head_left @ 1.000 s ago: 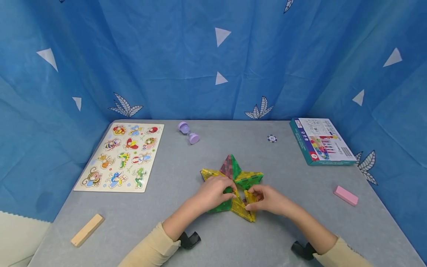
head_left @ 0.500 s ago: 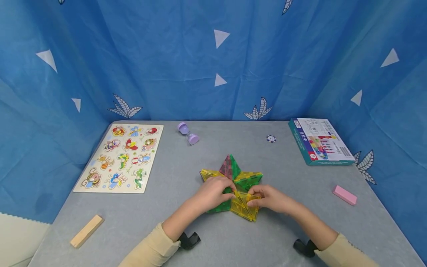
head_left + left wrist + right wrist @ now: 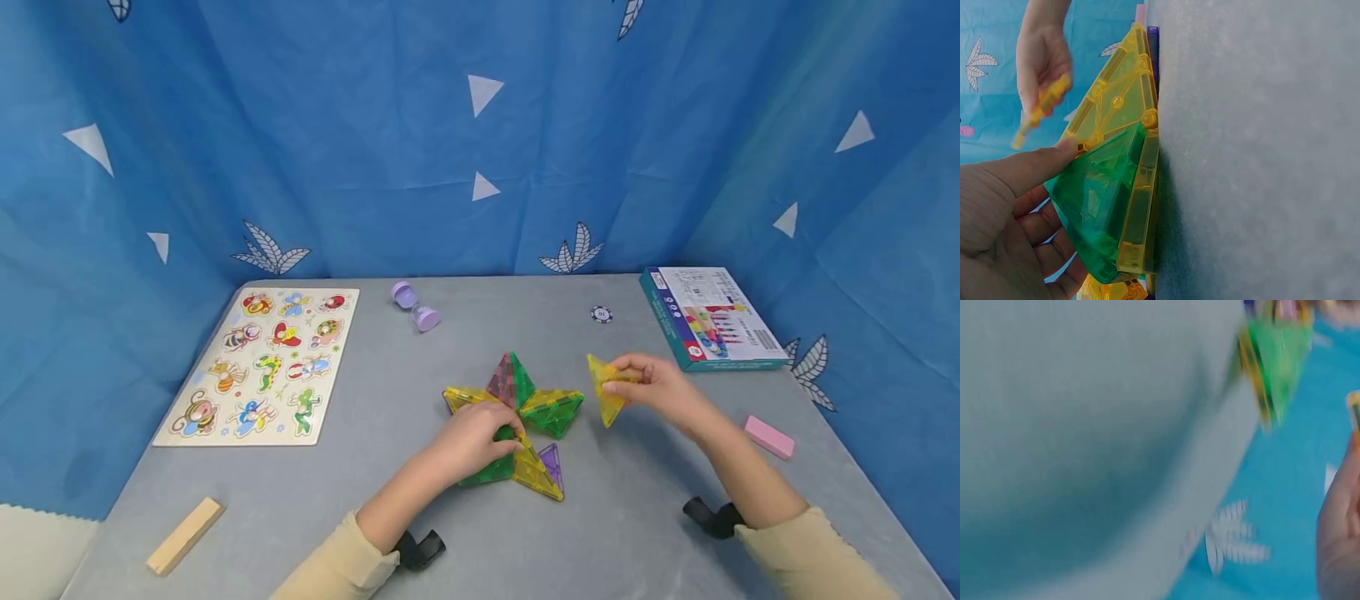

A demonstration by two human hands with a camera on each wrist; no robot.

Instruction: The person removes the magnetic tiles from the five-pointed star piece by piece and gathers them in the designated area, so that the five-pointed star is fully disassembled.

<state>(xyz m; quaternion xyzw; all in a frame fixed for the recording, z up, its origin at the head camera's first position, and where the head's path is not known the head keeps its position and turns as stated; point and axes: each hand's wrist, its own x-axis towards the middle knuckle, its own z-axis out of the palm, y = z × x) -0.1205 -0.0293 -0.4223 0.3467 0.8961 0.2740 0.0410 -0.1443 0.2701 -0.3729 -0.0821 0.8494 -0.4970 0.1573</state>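
A star of see-through magnetic tiles (image 3: 557, 410) in green, yellow and dark red lies mid-table, its points raised. My left hand (image 3: 474, 440) holds the star at its near left side. In the left wrist view the thumb rests at the top where a green tile (image 3: 1094, 194) meets a yellow tile (image 3: 1113, 103), and the fingers curl behind. A purple triangular tile (image 3: 551, 463) shows at the near right point. Up and right of the star, my right hand (image 3: 654, 388) pinches a yellow triangular magnetic tile (image 3: 604, 390) above the table. The right wrist view is blurred.
An insect puzzle board (image 3: 258, 367) lies at left, with a wooden block (image 3: 185, 536) nearer. Behind the star are a purple sand timer (image 3: 415, 307) and a poker chip (image 3: 602, 314). At right lie a box (image 3: 712, 321) and a pink block (image 3: 769, 437).
My right hand has pulled the yellow tile off the star's near right point and carried it up and right, exposing the purple tile. The left hand stays on the star.
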